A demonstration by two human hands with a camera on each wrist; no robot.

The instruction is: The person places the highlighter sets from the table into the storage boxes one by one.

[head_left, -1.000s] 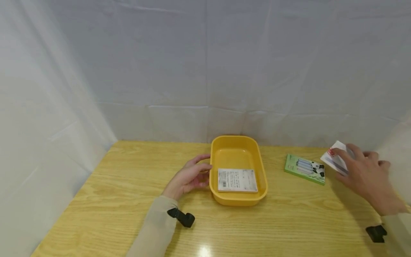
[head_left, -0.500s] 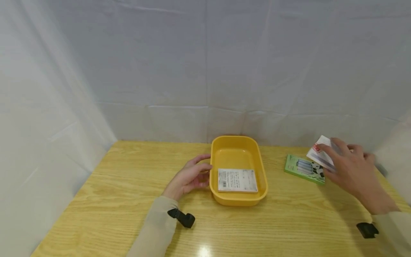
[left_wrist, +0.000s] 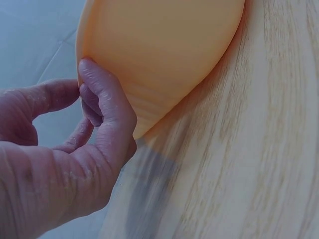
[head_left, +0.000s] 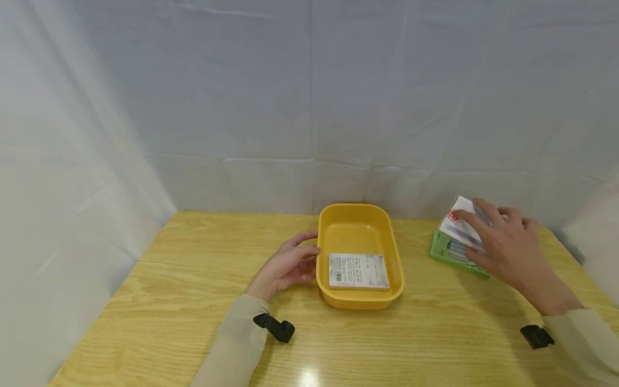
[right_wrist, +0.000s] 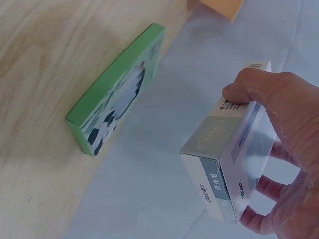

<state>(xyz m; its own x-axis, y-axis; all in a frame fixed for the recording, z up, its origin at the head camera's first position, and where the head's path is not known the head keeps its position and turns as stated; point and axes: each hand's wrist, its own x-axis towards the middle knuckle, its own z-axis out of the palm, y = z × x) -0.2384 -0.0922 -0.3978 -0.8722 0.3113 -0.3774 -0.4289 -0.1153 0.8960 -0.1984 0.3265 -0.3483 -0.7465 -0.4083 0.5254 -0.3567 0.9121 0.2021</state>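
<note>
My right hand (head_left: pixel 508 244) grips a white highlighter box (head_left: pixel 461 223) between thumb and fingers, held tilted above a flat green box (head_left: pixel 445 250). In the right wrist view the highlighter box (right_wrist: pixel 219 159) shows grey panels and printed lettering; the green box (right_wrist: pixel 117 89) with its panda picture lies apart from it on the table. My left hand (head_left: pixel 290 266) rests its fingertips against the left wall of a yellow plastic bin (head_left: pixel 360 301). Inside the bin, at its near end, lies a flat white printed item (head_left: pixel 359 271) with a barcode.
The wooden table (head_left: pixel 193 322) runs back to a grey-white sheet (head_left: pixel 271 185) hanging behind it. Another pale sheet (head_left: pixel 63 215) hangs along the left side. The bin stands close to the back edge.
My right hand has carried the highlighter box leftward, from the right of the green box to over it, covering its panda picture in the head view. The left hand and bin stay put.
</note>
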